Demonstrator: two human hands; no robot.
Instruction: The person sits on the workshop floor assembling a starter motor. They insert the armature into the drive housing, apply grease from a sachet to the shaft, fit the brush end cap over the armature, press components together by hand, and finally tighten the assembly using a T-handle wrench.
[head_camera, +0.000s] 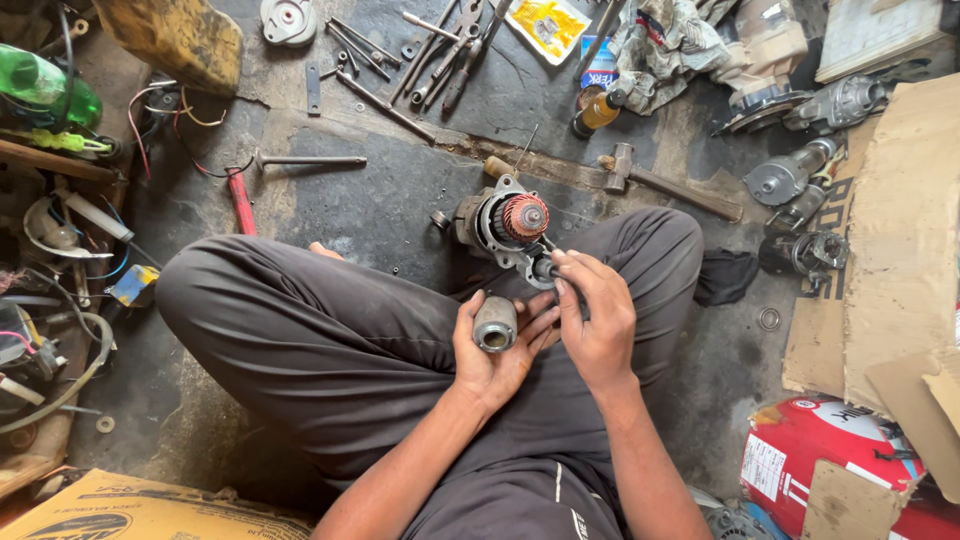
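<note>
A short grey metal cylinder (495, 323) is cradled in the left hand (497, 350), palm up, with the fingers curled loosely around it and its open end turned toward the camera. The right hand (598, 318) is held just beside it, the fingertips (562, 268) pinched on a small dark part at the near edge of a motor assembly (503, 224); what exactly is pinched cannot be made out. The motor assembly is set on the dark floor (400, 190) just ahead of the crossed legs (330, 330), with a copper-coloured wound core (525, 217) exposed inside its grey housing.

Beyond the assembly, a hammer (660, 180) is laid across the floor, and a small bottle with amber liquid (597, 111) is seen farther back. Pliers and wrenches (440, 55) are scattered at the top of the view, with a long metal rod (305, 160) and a red-handled tool (241, 200) lying to the left. Several grey motor parts (800, 180) are grouped at the right beside flattened cardboard (900, 230). A red container (820, 450) is seen at the lower right, and tangled wires (60, 250) are piled along the left edge.
</note>
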